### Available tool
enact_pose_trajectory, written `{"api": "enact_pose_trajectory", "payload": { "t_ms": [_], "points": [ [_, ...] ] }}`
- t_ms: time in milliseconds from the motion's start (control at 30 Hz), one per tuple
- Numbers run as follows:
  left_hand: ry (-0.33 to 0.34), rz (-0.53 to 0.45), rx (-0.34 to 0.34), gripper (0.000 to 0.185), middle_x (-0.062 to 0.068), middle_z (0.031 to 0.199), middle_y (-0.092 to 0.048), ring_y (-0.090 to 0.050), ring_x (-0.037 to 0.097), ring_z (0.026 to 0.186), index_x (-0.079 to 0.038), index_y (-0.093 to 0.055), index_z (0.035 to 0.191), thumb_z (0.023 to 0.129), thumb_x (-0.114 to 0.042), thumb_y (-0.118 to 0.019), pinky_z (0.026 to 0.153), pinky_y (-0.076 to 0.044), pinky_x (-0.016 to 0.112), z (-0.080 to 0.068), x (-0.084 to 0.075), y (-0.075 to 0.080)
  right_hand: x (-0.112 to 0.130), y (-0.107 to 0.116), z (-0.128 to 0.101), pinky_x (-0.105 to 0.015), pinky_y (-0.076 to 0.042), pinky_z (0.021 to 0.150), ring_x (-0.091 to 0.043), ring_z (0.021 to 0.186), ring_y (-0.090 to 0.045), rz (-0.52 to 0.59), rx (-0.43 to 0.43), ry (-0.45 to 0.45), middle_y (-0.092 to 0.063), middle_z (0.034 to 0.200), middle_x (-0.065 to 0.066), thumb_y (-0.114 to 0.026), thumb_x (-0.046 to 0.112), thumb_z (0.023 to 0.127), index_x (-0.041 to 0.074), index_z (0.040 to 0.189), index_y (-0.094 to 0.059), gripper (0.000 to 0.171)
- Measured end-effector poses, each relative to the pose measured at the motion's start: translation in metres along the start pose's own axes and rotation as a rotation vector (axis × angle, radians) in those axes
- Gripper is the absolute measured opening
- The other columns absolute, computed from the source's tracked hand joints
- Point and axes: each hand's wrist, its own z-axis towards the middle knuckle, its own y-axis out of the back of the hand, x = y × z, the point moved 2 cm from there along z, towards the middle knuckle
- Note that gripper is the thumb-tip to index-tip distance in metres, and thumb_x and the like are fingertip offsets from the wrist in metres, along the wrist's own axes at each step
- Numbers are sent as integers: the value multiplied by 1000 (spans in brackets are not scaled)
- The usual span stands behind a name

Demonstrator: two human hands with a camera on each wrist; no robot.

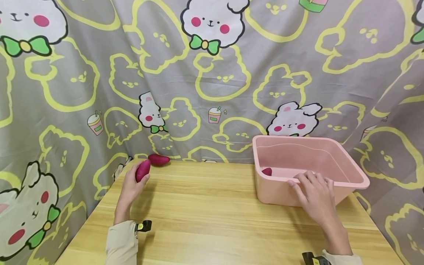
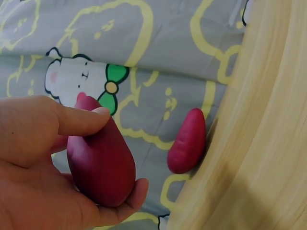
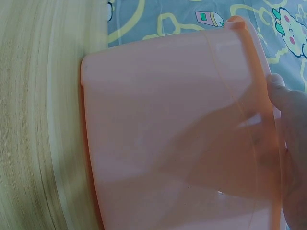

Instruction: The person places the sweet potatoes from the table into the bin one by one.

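Note:
My left hand (image 1: 131, 184) grips a magenta sweet potato (image 2: 103, 165), with the thumb and fingers around its sides; it is held up over the table's left side. Beyond it, a second sweet potato (image 1: 159, 159) lies at the far left edge of the table, by the curtain. On the right, my right hand (image 1: 314, 197) holds the near rim of a pink plastic tub (image 1: 351, 182), its fingers bent over the rim to the inside. Inside the tub, part of another sweet potato (image 1: 267, 172) shows near the left wall; the near wall hides the rest.
The wooden table (image 1: 202, 213) spans the view, with the tub at its right side. A grey curtain (image 1: 225, 66) printed with white and yellow cartoon animals hangs behind the table and along both sides.

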Motion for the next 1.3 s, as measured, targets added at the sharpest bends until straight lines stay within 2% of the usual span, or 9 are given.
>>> {"api": "enact_pose_trajectory", "payload": {
  "t_ms": [233, 500, 833, 1033, 1300],
  "points": [
    [22, -25, -18, 54, 37, 130, -49, -48, 48, 112, 1, -45, 148, 98, -6, -66, 89, -39, 58, 2, -9, -5, 0, 0, 0, -63, -28, 86, -37, 98, -51, 0, 6, -4, -59, 95, -6, -68, 35, 98, 16, 99, -66, 19],
    [-28, -29, -33, 53, 37, 130, -50, -49, 47, 110, 1, -48, 146, 97, -7, -67, 87, -38, 57, 1, -18, -10, 0, 0, 0, -64, -28, 87, -35, 96, -50, 0, 4, -1, -59, 95, -5, -69, 35, 98, 17, 97, -66, 18],
    [-30, -26, -31, 53, 34, 133, -50, -49, 45, 112, -2, -49, 147, 98, -9, -68, 87, -39, 56, 2, -28, -11, -1, 0, 0, -62, -28, 87, -36, 97, -51, 6, 0, -1, -59, 95, -6, -70, 34, 97, 16, 99, -66, 18],
    [-53, -20, -39, 53, 32, 128, -51, -50, 44, 108, -3, -50, 146, 97, -8, -68, 83, -40, 54, 2, -33, -12, -1, 0, 0, -60, -28, 87, -36, 99, -52, 10, 8, -1, -58, 94, -5, -70, 32, 97, 16, 101, -66, 17],
    [-91, -11, -38, 54, 34, 130, -51, -50, 45, 110, -1, -51, 146, 95, -3, -69, 84, -39, 55, 2, -44, -15, -1, 0, -1, -61, -28, 86, -36, 98, -51, 7, 2, 0, -59, 95, -5, -69, 34, 97, 16, 100, -66, 18]
  ]
}}
